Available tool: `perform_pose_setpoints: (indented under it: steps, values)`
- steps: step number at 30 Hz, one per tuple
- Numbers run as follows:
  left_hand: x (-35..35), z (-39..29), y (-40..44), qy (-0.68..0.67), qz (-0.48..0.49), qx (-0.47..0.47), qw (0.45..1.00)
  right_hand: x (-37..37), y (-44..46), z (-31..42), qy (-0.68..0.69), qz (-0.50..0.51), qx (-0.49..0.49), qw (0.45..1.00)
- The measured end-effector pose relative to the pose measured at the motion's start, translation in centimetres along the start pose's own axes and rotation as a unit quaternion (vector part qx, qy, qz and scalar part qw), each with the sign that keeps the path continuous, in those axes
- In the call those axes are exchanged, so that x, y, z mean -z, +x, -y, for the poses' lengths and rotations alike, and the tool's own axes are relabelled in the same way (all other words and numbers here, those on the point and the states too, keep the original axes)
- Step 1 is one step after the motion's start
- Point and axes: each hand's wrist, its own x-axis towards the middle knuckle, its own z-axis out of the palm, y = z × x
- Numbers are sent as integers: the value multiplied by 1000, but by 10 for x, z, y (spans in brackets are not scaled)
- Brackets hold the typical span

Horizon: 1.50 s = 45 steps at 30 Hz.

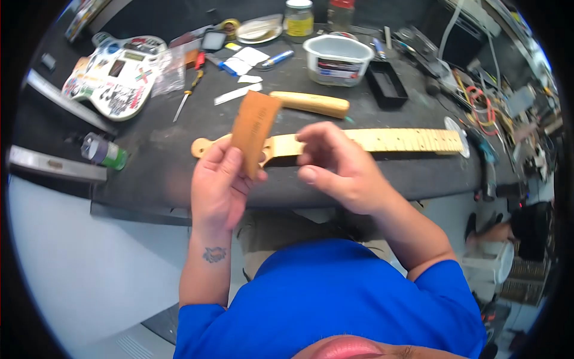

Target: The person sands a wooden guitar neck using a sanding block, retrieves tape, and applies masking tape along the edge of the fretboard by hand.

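Observation:
My left hand (222,170) pinches a folded piece of brown sandpaper (256,122), held upright with printing on the side toward me. Behind it on the dark bench lies a pale wooden guitar neck (394,140), its headstock (201,147) to the left and partly hidden by the hand. My right hand (335,164) hovers over the neck with fingers curled but apart, and nothing shows between them. Beyond the neck rests a rounded light wooden block (317,103), its left end close behind the sandpaper.
A sticker-covered white guitar body (116,78) lies at the left, near a screwdriver (190,93). At the back stand a plastic tub (338,60), a black tray (387,85) and a jar (299,21). Tools and cables crowd the right. A green-bottomed bottle (105,151) is at left.

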Motion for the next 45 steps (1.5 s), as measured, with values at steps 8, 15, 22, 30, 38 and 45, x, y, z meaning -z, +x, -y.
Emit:
perform_pose_setpoints:
  steps: [8,15,22,30,38,45]
  values:
    - [-34,28,-3,593,138,-224,761,38,-35,9,-65,-195,199,958]
    - [30,5,54,778,190,-200,565,198,-166,54,-284,-530,2,799]
    - [13,-44,68,740,162,-87,647,231,-192,49,-499,-561,-73,656]
    - [12,-27,63,777,154,-119,599,218,-142,39,-554,-491,-129,660]
    - [17,-23,59,771,134,-148,605,232,-115,1,-680,-406,45,609]
    - [18,-20,58,757,131,-161,619,228,-120,0,-683,-419,57,596]
